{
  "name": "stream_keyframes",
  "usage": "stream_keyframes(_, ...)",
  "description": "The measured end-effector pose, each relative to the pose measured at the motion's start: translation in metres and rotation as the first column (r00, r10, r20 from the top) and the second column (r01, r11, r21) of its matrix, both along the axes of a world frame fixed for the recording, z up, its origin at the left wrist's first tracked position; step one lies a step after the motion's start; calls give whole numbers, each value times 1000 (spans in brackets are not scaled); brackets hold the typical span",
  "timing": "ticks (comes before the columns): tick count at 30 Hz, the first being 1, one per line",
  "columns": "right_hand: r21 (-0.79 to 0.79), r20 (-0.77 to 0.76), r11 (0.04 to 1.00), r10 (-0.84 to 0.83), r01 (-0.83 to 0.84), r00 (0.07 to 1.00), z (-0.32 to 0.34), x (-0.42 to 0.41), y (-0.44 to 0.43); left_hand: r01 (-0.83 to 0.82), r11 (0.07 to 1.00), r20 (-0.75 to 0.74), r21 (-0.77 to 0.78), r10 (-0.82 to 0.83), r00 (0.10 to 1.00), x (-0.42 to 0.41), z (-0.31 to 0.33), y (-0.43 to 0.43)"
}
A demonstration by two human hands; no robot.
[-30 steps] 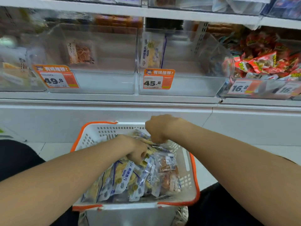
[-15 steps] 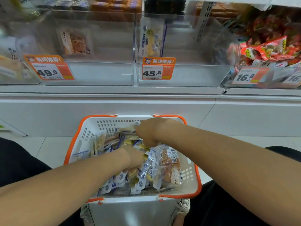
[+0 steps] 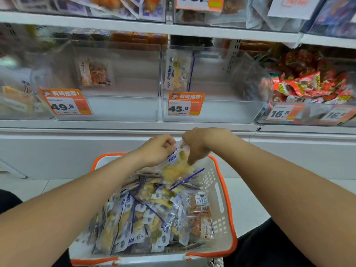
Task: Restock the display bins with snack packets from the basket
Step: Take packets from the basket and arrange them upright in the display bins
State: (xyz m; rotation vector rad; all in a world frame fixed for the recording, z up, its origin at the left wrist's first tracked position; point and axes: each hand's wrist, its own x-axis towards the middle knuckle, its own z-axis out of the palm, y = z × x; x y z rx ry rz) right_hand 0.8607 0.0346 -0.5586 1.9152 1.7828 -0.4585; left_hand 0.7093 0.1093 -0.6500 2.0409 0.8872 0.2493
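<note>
- Closest in, a white basket (image 3: pixel 218 191) with an orange rim is seen sitting low between two bare forearms. Dark clothing (image 3: pixel 269 245) is showing to either side of it.
- The basket is stuffed with a pile of snack packets (image 3: pixel 138 214). Most are clear ones with yellow pieces and blue print, stood on edge and leaning. An orange-brown packet (image 3: pixel 198 214) is tucked in by the right wall.
- Over the far end of the basket, one yellow packet (image 3: pixel 177 168) is held up above the pile, tilted, with a blue strip at its lower end. Whether that end touches the pile can't be told.
- The left grip (image 3: pixel 157 149) is clamped on the packet's top left edge, fingers curled in.
- The right grip (image 3: pixel 198 143) is pinched on the top right corner, with one finger laid down the packet's front.
- Past the basket, pale floor tiles (image 3: pixel 244 189) are seen, then a white base panel (image 3: pixel 77 151).
- On the shelf (image 3: pixel 115 125) above that, clear display bins are lined up side by side.
- The 49.8 bin (image 3: pixel 125 109) is nearly bare, with one brownish packet (image 3: pixel 95 73) propped at the back.
- Just right of it, the 45.8 bin (image 3: pixel 221 111) is stocked with a single upright packet (image 3: pixel 178 71) by its left wall, same look as the held one.
- Further right, a bin of red packets (image 3: pixel 312 83) is heaped up, tagged 16.8.
- Highest up, an upper shelf (image 3: pixel 134 26) is loaded with more packets, too blurry to read.
</note>
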Motion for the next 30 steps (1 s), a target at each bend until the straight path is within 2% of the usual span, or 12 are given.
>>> stream_keyframes(3,103,-316,974,-162,204,935,20,19,5,-127,991,191,36,118,974,6,30,-1)
stream_keyframes(6,117,-683,886,-257,449,684,42,34,1,-203,975,337,89,162,928,9,66,-2)
stream_keyframes(9,127,-901,766,-177,630,397,57,40,-3,-327,940,469,100,245,848,8,96,6)
stream_keyframes(11,89,-974,670,-98,737,206,63,42,-2,-433,895,546,107,311,778,10,110,12)
stream_keyframes(13,24,-995,628,-57,778,76,67,42,1,-517,852,580,87,378,721,15,120,16)
stream_keyframes(16,-7,-998,610,-52,793,31,67,42,10,-580,809,569,93,435,698,26,130,21)
stream_keyframes(19,-66,-997,468,-9,881,-71,68,48,31,-581,769,513,267,397,761,34,136,25)
stream_keyframes(21,-65,-996,334,38,940,-83,66,59,48,-528,736,465,423,323,824,36,136,30)
stream_keyframes(23,27,-998,204,64,979,14,60,75,67,-424,679,355,600,249,901,36,132,35)
stream_keyframes(25,155,-987,131,50,979,150,50,91,88,-233,616,154,752,179,972,35,127,42)
stream_keyframes(28,251,-964,173,-41,952,262,41,108,115,92,590,-209,802,133,969,36,122,51)
stream_keyframes(30,253,-949,250,-124,935,290,33,117,129,190,585,-331,788,142,933,37,123,56)
